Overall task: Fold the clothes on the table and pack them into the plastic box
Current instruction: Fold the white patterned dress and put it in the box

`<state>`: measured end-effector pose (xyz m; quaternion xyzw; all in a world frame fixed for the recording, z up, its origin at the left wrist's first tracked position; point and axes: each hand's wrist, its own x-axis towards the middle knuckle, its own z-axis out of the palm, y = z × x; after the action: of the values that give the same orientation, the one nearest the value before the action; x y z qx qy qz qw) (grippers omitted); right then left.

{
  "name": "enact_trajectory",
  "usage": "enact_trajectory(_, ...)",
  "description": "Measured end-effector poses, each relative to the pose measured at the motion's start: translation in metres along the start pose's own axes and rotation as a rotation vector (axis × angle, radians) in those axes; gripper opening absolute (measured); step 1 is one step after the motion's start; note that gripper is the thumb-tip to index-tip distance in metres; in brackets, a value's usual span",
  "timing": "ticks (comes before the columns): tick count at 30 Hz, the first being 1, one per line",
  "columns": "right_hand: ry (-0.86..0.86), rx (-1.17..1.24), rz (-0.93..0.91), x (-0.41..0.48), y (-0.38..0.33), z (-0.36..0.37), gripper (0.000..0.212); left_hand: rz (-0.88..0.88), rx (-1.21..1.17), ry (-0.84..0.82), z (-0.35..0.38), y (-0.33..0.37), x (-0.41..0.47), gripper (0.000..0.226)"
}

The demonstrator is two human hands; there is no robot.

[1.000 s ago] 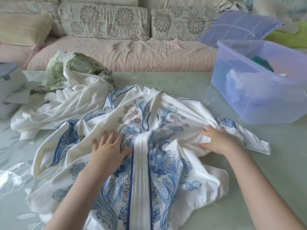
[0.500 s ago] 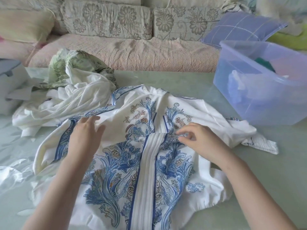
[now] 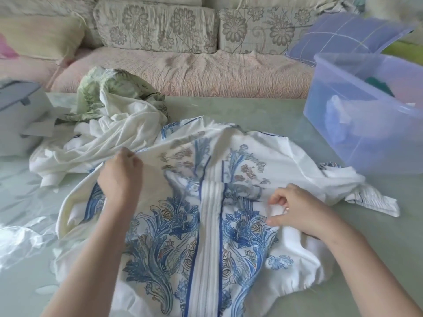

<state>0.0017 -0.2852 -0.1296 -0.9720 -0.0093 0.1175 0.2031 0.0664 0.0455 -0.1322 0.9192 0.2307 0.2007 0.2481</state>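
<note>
1 partly blurred garment (image 3: 207,252) in left hand (image 3: 120,177) and right hand (image 3: 297,208)

I am holding a thin, matt white cloth garment (image 3: 206,225), blue-printed and softly creasing. A crumpled cloth pile (image 3: 119,133) is lying beside it on the smooth, faintly glossy table (image 3: 377,248). The plastic box (image 3: 366,145) is showing translucent, shiny walls; the sofa (image 3: 194,72) is wearing rough, quilted fabric.
</note>
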Motion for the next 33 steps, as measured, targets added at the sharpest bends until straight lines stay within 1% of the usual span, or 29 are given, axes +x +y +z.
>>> enact_trajectory(2,0.014,-0.034,0.015,0.0,0.004,-0.002,0.043,-0.058,-0.025,0.042,-0.006,-0.011,0.009,0.021)
enact_trajectory(4,0.025,-0.046,0.015,-0.001,0.006,-0.001,0.044,-0.057,-0.017,0.001,-0.005,-0.015,0.006,0.025)
enact_trajectory(5,0.024,-0.044,0.016,-0.001,0.006,-0.001,0.044,-0.023,-0.004,-0.039,-0.003,-0.012,0.001,0.028)
enact_trajectory(7,0.029,-0.038,0.014,-0.002,0.005,0.001,0.044,0.102,0.021,-0.096,0.001,-0.003,-0.011,0.036)
enact_trajectory(9,0.055,-0.04,0.007,-0.005,0.003,0.002,0.043,0.226,-0.012,-0.087,-0.001,0.007,-0.025,0.038)
enact_trajectory(11,0.109,-0.039,-0.006,-0.009,0.0,0.005,0.038,0.321,-0.041,-0.089,-0.006,0.013,-0.04,0.035)
enact_trajectory(14,0.168,-0.029,-0.037,-0.017,0.0,0.012,0.027,0.474,0.011,-0.17,-0.011,0.008,-0.064,0.029)
enact_trajectory(16,0.184,0.016,-0.074,-0.026,0.001,0.016,0.022,0.491,-0.059,-0.245,-0.021,0.0,-0.078,0.023)
enact_trajectory(18,0.214,0.123,-0.099,-0.037,0.004,0.018,0.018,0.446,-0.145,-0.31,-0.034,-0.009,-0.09,0.022)
enact_trajectory(19,0.238,0.178,-0.097,-0.043,0.005,0.018,0.019,0.43,-0.146,-0.319,-0.041,-0.015,-0.096,0.022)
enact_trajectory(21,0.32,0.298,-0.059,-0.055,0.008,0.018,0.019,0.402,-0.124,-0.302,-0.054,-0.031,-0.103,0.02)
enact_trajectory(23,0.384,0.394,0.032,-0.071,0.015,0.015,0.02,0.322,-0.118,-0.253,-0.067,-0.05,-0.108,0.018)
enact_trajectory(24,0.362,0.425,0.086,-0.079,0.019,0.012,0.025,0.261,-0.113,-0.206,-0.074,-0.061,-0.111,0.018)
enact_trajectory(25,0.297,0.458,0.136,-0.088,0.023,0.01,0.038,0.195,-0.101,-0.156,-0.081,-0.072,-0.113,0.019)
enact_trajectory(26,0.208,0.486,0.16,-0.098,0.026,0.01,0.055,0.13,-0.085,-0.122,-0.087,-0.082,-0.116,0.022)
enact_trajectory(27,0.129,0.486,0.153,-0.107,0.029,0.01,0.075,0.074,-0.064,-0.114,-0.093,-0.089,-0.121,0.026)
enact_trajectory(28,0.083,0.455,0.139,-0.113,0.031,0.011,0.09,0.021,-0.045,-0.134,-0.097,-0.095,-0.125,0.032)
enact_trajectory(29,0.054,0.424,0.124,-0.119,0.033,0.013,0.098,-0.03,-0.041,-0.172,-0.099,-0.1,-0.129,0.04)
enact_trajectory(30,0.03,0.402,0.101,-0.123,0.035,0.016,0.098,-0.077,-0.056,-0.222,-0.102,-0.103,-0.132,0.048)
enact_trajectory(31,0.012,0.392,0.088,-0.124,0.037,0.018,0.094,-0.124,-0.091,-0.283,-0.104,-0.107,-0.133,0.056)
enact_trajectory(33,0.004,0.406,0.059,-0.125,0.035,0.02,0.072,-0.191,-0.156,-0.388,-0.108,-0.11,-0.133,0.069)
